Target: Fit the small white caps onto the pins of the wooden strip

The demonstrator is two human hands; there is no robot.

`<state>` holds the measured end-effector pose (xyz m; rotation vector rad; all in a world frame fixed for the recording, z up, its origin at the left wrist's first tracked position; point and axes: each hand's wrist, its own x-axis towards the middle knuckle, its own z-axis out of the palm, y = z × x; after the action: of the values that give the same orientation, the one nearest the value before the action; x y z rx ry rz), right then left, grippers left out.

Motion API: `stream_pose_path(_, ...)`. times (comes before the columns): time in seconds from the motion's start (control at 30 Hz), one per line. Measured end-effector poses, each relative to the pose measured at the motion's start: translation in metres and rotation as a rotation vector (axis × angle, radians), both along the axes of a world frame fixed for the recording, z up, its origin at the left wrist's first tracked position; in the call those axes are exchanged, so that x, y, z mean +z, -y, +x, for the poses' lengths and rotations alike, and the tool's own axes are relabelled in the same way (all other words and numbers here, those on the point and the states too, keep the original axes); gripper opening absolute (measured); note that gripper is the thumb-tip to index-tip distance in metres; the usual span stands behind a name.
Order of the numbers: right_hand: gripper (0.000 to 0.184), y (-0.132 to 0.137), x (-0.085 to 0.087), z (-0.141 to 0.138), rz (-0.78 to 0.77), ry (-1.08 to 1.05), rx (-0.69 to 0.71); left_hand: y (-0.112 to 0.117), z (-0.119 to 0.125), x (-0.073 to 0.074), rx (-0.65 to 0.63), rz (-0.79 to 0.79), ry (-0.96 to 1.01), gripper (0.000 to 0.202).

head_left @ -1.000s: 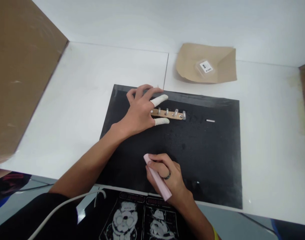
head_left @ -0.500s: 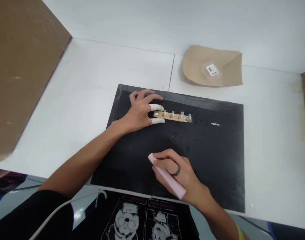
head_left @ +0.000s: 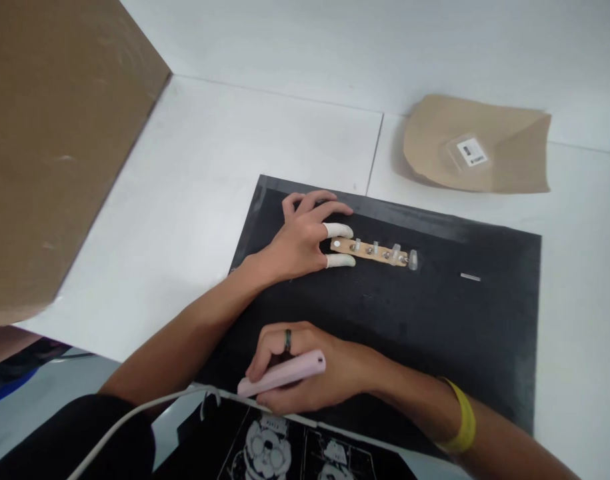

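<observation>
**Strip held at L end; tool in R hand, off the work**

Step in hand, as judged: hold-and-ready. L hand [head_left: 299, 243] lies on black mat [head_left: 435, 320]; thumb and forefinger, both in white finger cots [head_left: 342, 231], are pinched on the 9 o'clock end of the wooden strip [head_left: 379, 253]; other fingers spread flat. Strip lies flat on mat w/ a row of small clear and metal fittings along it. R hand [head_left: 309, 377] is closed round a pink tool [head_left: 285, 375] at mat's 6 o'clock edge, tool lying near level; working end can't be told; apart from strip.

Next move calls for, in my view: a firm L pinch so strip doesn't skid, and tool brought up toward 1 o'clock w/o clipping the fittings.

Edges and room: bare mat between R hand and strip; a small pin [head_left: 470, 277] lies loose at 3 o'clock of strip, apart from it. Mat's far edge is just beyond L fingers. Cardboard panel [head_left: 49, 147] walls the table [head_left: 195, 187] at 9 o'clock; brown envelope [head_left: 505, 160] at 1 o'clock, well apart. White cable [head_left: 135, 417] sits near R hand at 7 o'clock; snag risk.
</observation>
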<state>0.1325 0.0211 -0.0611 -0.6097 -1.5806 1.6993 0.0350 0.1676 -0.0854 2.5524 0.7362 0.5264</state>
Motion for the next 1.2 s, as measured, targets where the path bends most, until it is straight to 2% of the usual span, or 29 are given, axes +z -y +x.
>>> stream_pose_path(0.13,0.027,0.005,-0.008,-0.002,-0.03,-0.019,0.066,-0.001,-0.001,0.0,-0.026,0.04,-0.015,0.042)
stream_pose_path(0.27,0.024,0.002,-0.011,0.001,-0.002,-0.056,0.068,-0.001,-0.001,0.001,-0.043,0.032,-0.033,0.057)
stream_pose_path(0.37,0.024,0.0,-0.012,0.002,0.019,-0.057,0.085,-0.001,-0.001,0.002,-0.045,0.027,-0.039,0.061)
stream_pose_path(0.67,0.02,-0.004,-0.007,0.003,-0.015,-0.032,0.114,-0.001,0.0,0.0,-0.054,0.066,-0.039,0.059)
stream_pose_path(0.9,0.024,0.003,-0.019,-0.001,-0.191,-0.077,0.149,-0.001,0.001,0.002,-0.045,0.072,-0.043,0.053)
stream_pose_path(1.2,0.024,0.004,-0.025,-0.001,-0.129,-0.164,0.122,-0.004,0.0,0.004,-0.009,0.02,0.047,0.052)
